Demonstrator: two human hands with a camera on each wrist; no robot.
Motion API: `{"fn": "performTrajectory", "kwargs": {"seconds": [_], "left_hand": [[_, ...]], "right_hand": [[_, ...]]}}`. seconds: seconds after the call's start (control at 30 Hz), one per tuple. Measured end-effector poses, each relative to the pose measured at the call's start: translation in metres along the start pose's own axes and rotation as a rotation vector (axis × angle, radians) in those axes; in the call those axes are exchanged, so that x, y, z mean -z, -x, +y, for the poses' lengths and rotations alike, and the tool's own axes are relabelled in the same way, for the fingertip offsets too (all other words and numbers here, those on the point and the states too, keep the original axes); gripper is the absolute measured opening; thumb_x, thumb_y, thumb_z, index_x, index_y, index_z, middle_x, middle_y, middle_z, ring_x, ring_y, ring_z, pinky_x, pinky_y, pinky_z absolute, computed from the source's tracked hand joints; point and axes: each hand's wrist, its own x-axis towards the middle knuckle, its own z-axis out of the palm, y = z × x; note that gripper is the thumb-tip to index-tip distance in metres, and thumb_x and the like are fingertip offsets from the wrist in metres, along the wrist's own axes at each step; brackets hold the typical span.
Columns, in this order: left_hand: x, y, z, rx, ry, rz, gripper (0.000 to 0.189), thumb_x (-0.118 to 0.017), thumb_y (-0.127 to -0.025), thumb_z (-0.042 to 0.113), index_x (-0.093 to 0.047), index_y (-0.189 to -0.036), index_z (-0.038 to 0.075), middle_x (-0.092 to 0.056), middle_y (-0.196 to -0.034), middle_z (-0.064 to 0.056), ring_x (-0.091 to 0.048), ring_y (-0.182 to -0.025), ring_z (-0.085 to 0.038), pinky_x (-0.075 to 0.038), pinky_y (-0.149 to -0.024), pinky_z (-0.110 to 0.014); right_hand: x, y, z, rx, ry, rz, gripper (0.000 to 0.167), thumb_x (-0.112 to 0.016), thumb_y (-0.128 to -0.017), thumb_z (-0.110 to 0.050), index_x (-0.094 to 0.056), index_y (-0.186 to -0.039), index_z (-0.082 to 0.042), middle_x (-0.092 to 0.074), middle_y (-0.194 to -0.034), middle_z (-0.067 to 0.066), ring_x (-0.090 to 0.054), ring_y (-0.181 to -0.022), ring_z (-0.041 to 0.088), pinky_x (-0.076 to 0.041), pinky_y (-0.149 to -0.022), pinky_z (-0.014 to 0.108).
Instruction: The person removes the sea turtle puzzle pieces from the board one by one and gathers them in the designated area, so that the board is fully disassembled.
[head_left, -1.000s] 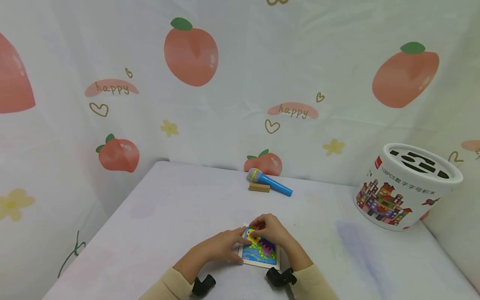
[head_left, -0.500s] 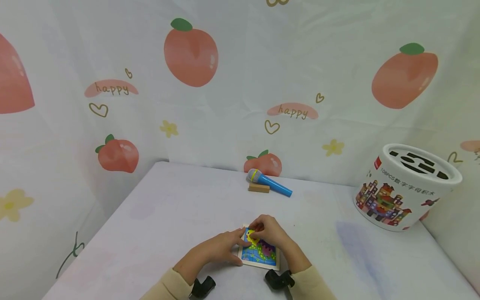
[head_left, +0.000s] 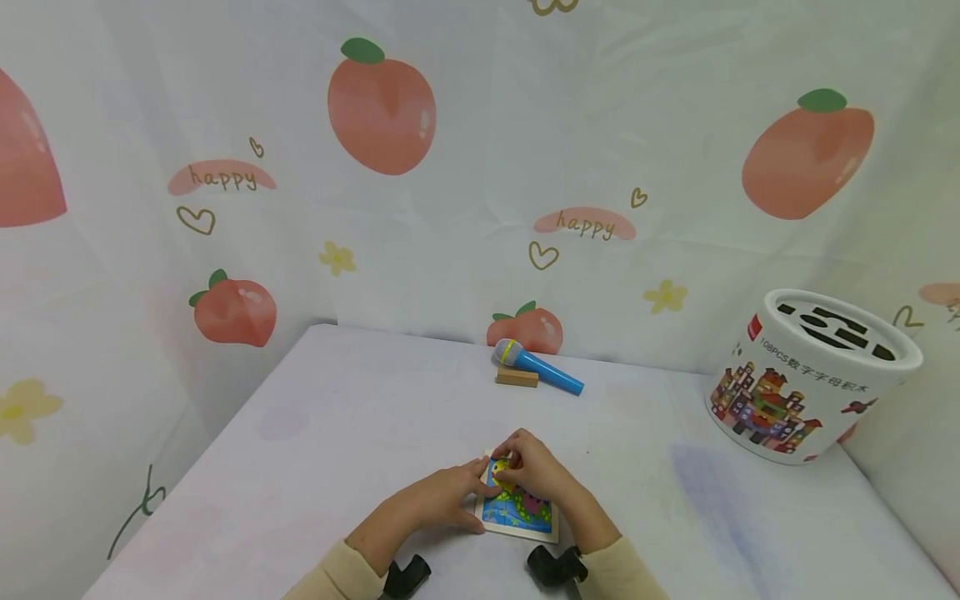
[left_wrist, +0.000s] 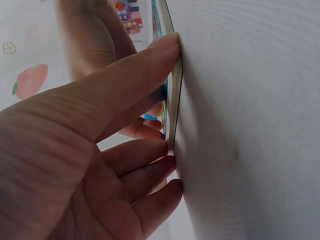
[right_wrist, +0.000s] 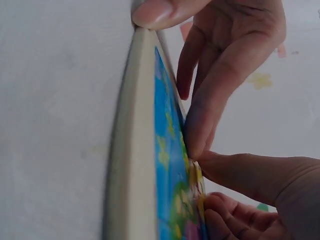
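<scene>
A small jigsaw puzzle (head_left: pixel 517 518) in a pale wooden frame lies on the table, with a blue sea picture and a yellow figure. My left hand (head_left: pixel 442 496) holds its left side: the thumb presses the near corner, the index finger reaches onto the picture, and the other fingertips meet the frame edge (left_wrist: pixel 173 107). From the far side my right hand (head_left: pixel 538 471) bends over the picture. Its thumb and fingers pinch a yellow puzzle piece (right_wrist: pixel 196 177), slightly raised at the surface, beside the left index fingertip. The right hand covers the picture's upper right part.
Behind the puzzle lie a blue toy microphone (head_left: pixel 542 367) and a small brown wooden block (head_left: pixel 517 378). A large white bucket of blocks (head_left: pixel 810 379) stands at the back right. Printed cloth (head_left: pixel 450 225) hangs behind the white table (head_left: pixel 360 417).
The right hand has shifted slightly left and turned a little over the yellow part of the picture. The left hand stays almost in place at the frame.
</scene>
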Motion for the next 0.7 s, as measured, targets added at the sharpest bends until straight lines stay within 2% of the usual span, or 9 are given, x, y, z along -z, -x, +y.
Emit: {"fn": "performTrajectory", "kwargs": {"seconds": [0.27, 0.53, 0.7], "left_hand": [[-0.002, -0.001, -0.003, 0.004, -0.009, -0.001, 0.053, -0.074, -0.077, 0.034, -0.060, -0.126, 0.020, -0.034, -0.150, -0.012, -0.035, -0.137, -0.028, -0.037, -0.107, -0.044], [-0.003, -0.002, -0.005, 0.014, 0.003, 0.003, 0.053, -0.073, -0.077, 0.034, -0.060, -0.126, 0.020, -0.032, -0.151, -0.011, -0.033, -0.138, -0.027, -0.035, -0.108, -0.044], [-0.004, -0.002, -0.005, 0.015, 0.010, -0.003, 0.054, -0.073, -0.077, 0.034, -0.059, -0.127, 0.021, -0.032, -0.151, -0.011, -0.033, -0.138, -0.027, -0.035, -0.108, -0.044]], "right_hand": [[-0.001, 0.001, -0.006, -0.038, 0.015, -0.002, 0.018, -0.065, -0.084, -0.007, -0.059, -0.100, -0.002, -0.049, -0.096, 0.007, -0.048, -0.086, 0.016, -0.049, -0.076, 0.030], [0.001, 0.000, -0.011, -0.064, -0.038, -0.046, 0.011, -0.061, -0.085, 0.000, -0.061, -0.095, 0.001, -0.057, -0.089, 0.007, -0.052, -0.081, 0.014, -0.052, -0.075, 0.032], [0.002, 0.002, -0.014, -0.082, 0.008, 0.004, 0.017, -0.062, -0.083, 0.001, -0.061, -0.100, 0.003, -0.057, -0.091, 0.008, -0.052, -0.081, 0.015, -0.053, -0.074, 0.033]]}}
